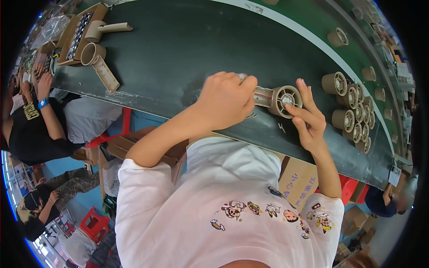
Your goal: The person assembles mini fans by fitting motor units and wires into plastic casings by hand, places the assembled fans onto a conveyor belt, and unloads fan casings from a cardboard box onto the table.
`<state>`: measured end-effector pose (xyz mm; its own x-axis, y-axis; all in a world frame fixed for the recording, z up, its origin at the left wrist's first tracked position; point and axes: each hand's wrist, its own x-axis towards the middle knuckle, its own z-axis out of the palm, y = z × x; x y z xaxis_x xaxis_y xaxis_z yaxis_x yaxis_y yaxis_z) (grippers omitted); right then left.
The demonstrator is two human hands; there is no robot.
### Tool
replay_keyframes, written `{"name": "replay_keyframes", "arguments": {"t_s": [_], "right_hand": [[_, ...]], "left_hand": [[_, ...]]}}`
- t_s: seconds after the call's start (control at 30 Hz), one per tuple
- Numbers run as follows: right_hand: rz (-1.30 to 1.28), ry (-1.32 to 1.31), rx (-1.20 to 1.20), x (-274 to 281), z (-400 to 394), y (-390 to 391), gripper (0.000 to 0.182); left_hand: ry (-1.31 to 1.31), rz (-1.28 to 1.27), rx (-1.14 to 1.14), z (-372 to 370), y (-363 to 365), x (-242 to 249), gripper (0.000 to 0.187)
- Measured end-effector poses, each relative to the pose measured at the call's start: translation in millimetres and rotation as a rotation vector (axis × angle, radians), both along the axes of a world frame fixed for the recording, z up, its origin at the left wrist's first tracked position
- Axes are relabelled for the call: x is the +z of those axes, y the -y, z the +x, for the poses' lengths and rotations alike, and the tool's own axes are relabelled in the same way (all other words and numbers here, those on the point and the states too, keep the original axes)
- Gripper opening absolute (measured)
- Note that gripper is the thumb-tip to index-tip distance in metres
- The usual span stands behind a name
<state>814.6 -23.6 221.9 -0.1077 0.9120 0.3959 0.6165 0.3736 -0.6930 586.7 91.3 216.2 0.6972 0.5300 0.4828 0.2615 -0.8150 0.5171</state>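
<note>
a: left hand point(228, 96)?
b: fingers curled into a fist. the slatted handle of a beige plastic piece with a round, spoked end point(286, 101) runs into them. grip on the covered part: hidden. a small shiny bit point(242, 76) shows at the top of the fist; cannot tell what it is.

a: right hand point(309, 117)?
b: fingers spread and partly bent, not closed round anything. one fingertip at the pale hub in the middle of the spokes, another finger straight past the rim.

a: so the beige piece lies where?
b: between the two sets of fingers, handle toward the left ones, round end at the right ones, over the dark green tabletop point(165, 67).

a: near the fingers?
b: thin pale scraps point(282, 128) on the tabletop, just bodyward of the round end.

a: farther off?
b: beyond the right fingers, a cluster of beige round cups with spoked ends point(351, 102). well left of the left fingers, two beige handled cups point(93, 54) beside an open brown cardboard box of small parts point(93, 18).
</note>
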Motion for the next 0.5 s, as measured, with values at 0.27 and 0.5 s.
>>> {"name": "replay_keyframes", "arguments": {"t_s": [0.27,0.5], "right_hand": [[0.009,0.164,0.072,3,0,-14,0.026],[0.102,0.063,-0.023,-3,-20,-65,0.031]], "left_hand": [[-0.085,-0.030,-0.113,-25,-12,6,0.010],[-0.067,-0.075,0.253,-33,-43,3,0.009]]}}
